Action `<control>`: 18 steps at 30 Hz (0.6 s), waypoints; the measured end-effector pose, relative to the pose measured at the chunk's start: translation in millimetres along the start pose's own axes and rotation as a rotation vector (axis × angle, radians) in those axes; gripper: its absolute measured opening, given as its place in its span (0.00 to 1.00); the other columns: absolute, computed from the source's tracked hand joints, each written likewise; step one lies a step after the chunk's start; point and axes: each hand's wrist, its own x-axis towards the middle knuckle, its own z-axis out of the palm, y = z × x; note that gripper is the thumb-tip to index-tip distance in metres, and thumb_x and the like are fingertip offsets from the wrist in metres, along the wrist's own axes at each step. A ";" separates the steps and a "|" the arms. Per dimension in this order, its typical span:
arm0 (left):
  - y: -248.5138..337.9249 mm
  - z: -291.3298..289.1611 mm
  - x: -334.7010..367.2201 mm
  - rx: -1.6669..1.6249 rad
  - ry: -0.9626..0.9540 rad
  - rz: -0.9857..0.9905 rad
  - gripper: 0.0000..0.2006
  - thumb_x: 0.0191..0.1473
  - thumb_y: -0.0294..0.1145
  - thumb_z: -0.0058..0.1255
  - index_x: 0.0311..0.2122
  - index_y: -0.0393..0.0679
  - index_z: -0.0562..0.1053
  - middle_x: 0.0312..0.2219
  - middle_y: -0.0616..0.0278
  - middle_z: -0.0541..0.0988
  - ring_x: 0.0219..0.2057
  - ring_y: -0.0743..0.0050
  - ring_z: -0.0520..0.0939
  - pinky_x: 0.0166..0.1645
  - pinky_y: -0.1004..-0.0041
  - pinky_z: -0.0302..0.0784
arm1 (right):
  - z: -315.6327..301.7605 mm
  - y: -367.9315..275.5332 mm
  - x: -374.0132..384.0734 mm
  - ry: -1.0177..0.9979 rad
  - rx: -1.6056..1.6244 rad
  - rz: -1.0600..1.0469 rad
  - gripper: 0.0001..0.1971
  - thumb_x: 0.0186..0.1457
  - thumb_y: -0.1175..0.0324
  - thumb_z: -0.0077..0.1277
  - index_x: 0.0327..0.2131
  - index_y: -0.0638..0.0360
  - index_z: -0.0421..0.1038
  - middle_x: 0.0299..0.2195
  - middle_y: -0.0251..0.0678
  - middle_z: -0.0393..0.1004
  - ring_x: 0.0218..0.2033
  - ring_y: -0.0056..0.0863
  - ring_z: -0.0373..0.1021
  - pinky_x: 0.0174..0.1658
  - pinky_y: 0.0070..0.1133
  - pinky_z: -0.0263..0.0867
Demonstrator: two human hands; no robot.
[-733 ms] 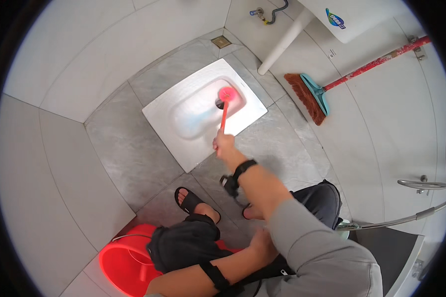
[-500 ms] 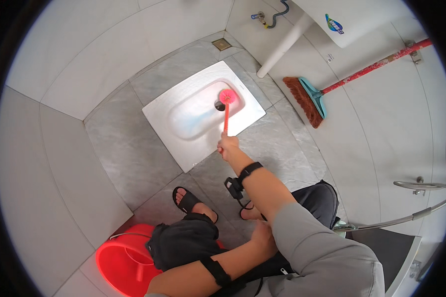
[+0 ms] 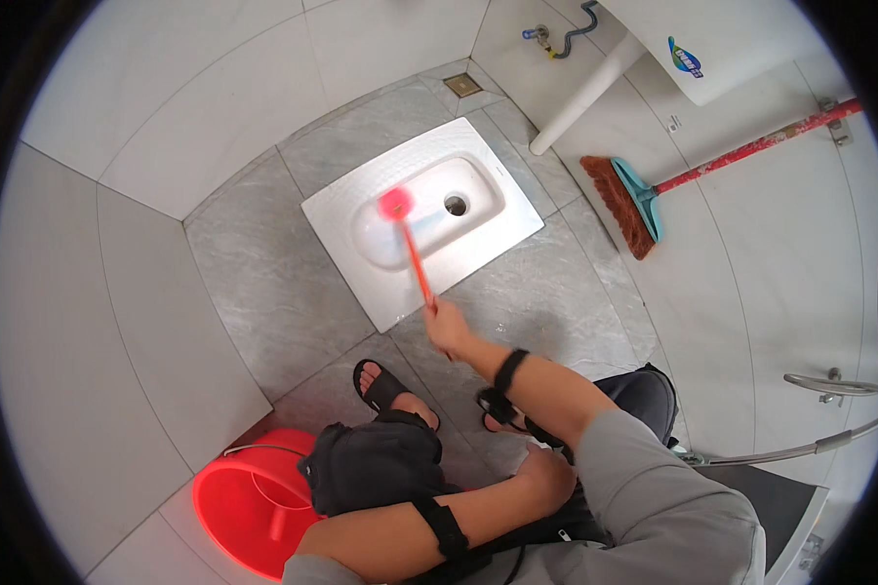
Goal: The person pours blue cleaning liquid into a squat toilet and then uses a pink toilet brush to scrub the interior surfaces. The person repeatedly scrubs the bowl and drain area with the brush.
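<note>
head view: right hand (image 3: 447,327) clamped on red brush (image 3: 415,258), left hand (image 3: 546,478) can't tell, fingers hidden; best press bristles (image 3: 396,204) evenly along squat pan (image 3: 385,297), short strokes.

This is a small tiled toilet room: a white squat toilet (image 3: 468,255) sits in the grey tile floor (image 3: 254,283), a square drain (image 3: 462,85) fills one corner, and a white pipe (image 3: 585,97) descends from a wall-mounted tank (image 3: 737,44). Whether home or public, I cannot tell.
</note>
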 end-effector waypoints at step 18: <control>0.6 -4.4 17.1 0.002 0.009 -0.038 0.18 0.47 0.33 0.61 0.45 0.44 0.77 0.41 0.55 0.81 0.45 0.57 0.82 0.46 0.54 0.74 | -159.1 35.4 17.4 -0.259 -0.968 -0.251 0.13 0.59 0.64 0.45 0.44 0.59 0.72 0.35 0.53 0.78 0.38 0.51 0.76 0.41 0.40 0.72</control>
